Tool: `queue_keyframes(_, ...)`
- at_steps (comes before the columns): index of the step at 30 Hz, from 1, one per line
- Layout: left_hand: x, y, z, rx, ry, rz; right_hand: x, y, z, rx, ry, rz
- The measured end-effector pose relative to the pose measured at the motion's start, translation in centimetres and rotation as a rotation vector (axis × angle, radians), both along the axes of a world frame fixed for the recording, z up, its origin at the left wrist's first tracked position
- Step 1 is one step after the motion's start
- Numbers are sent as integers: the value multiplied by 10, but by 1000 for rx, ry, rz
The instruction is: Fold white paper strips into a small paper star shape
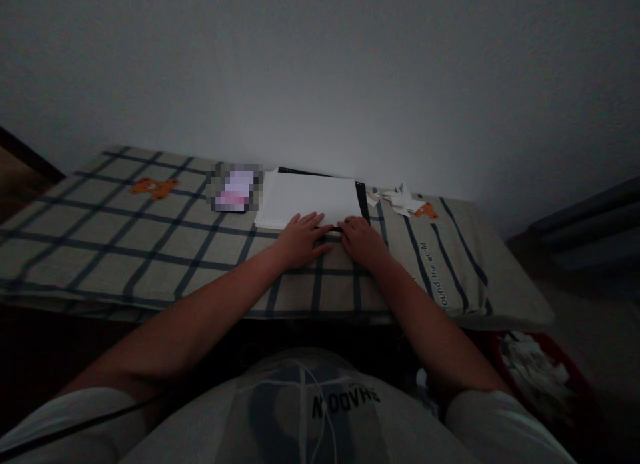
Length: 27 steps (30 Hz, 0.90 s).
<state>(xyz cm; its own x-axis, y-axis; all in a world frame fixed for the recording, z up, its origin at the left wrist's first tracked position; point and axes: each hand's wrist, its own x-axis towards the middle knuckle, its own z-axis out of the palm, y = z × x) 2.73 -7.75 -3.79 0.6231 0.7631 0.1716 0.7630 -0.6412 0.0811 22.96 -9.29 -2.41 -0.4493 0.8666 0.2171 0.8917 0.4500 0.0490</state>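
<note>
A blank white sheet of paper (317, 196) lies on a dark, hole-edged notebook or pad (362, 201) with further white pages at its left side. My left hand (303, 241) rests flat over the sheet's near edge, its fingers spread. Close beside it, my right hand (361, 241) is at the near right corner, with fingers bent and drawn together on the paper's edge. The fingertips there are small and dim, and the thumb is partly hidden. Folded white paper pieces (404, 200) lie to the right of the pad.
A phone (235, 189) with a lit, pixelated screen lies left of the paper. A checked cloth (160, 251) covers the table, which stands against a pale wall (320, 77). At the lower right, a red bin (555, 347) holds crumpled paper.
</note>
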Motion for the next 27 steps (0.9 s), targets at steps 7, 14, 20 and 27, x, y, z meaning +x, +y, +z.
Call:
queue_keyframes(7, 0, 0, -1, 6, -7, 7, 0, -5, 2, -59, -4, -46)
queue_keyframes(14, 0, 0, -2, 2, -14, 10, -2, -6, 5, -84, 15, -103)
queue_keyframes(20, 0, -2, -2, 5, -26, 19, -3, -8, 4, -62, 70, -133)
queue_keyframes(27, 0, -2, -1, -9, -17, 14, 6, -7, 0, 6, 107, -152)
